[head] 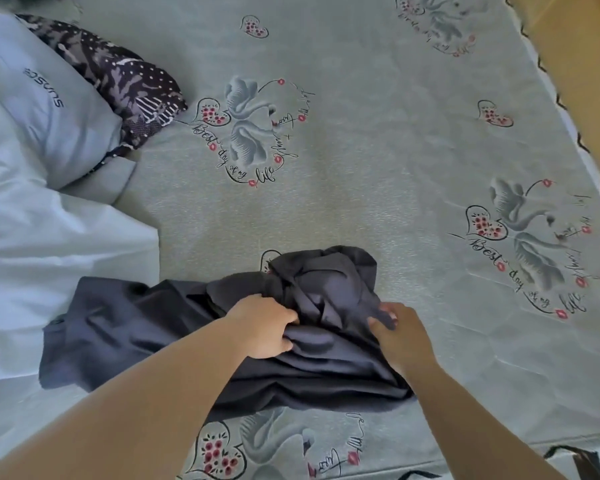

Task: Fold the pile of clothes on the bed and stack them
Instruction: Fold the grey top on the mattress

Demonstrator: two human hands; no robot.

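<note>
Gathering up a crumpled dark grey garment (194,327) at the bed's (378,168) six o'clock edge, the left hand (267,327) and right hand (399,334) each grip bunched cloth with curled fingers. Folding seems just started; next, I judge, it needs spreading flat.

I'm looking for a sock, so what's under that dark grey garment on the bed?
Under the dark grey garment only the printed bedsheet shows around its edges. Anything beneath its bunched folds is covered, so I cannot tell.

Pale green swan-print bedsheet (378,140); tan wall (582,57) beyond right edge.
</note>
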